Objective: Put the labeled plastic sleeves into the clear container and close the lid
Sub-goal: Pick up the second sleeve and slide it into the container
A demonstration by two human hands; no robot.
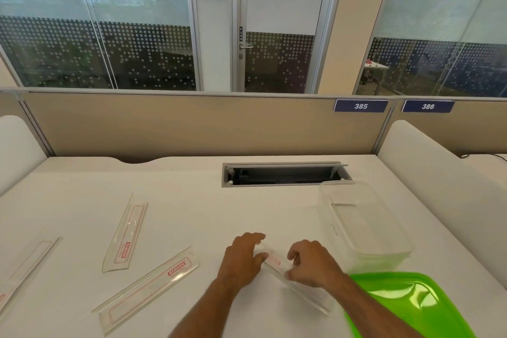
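A clear plastic sleeve with a red label (274,260) lies on the white desk, and both hands grip it. My left hand (242,258) pinches its far end; my right hand (311,263) holds its middle from the right. Its near end reaches toward the desk's front under my right forearm. The clear container (365,225) stands open and empty just right of my hands. Its green lid (406,307) lies flat at the near right. Three more labeled sleeves lie to the left: one (126,233), another (151,285), and a third (24,269) at the edge.
An open cable tray slot (282,174) is cut into the desk behind the container. A beige partition (192,123) closes the back of the desk. White rounded dividers (428,173) flank both sides.
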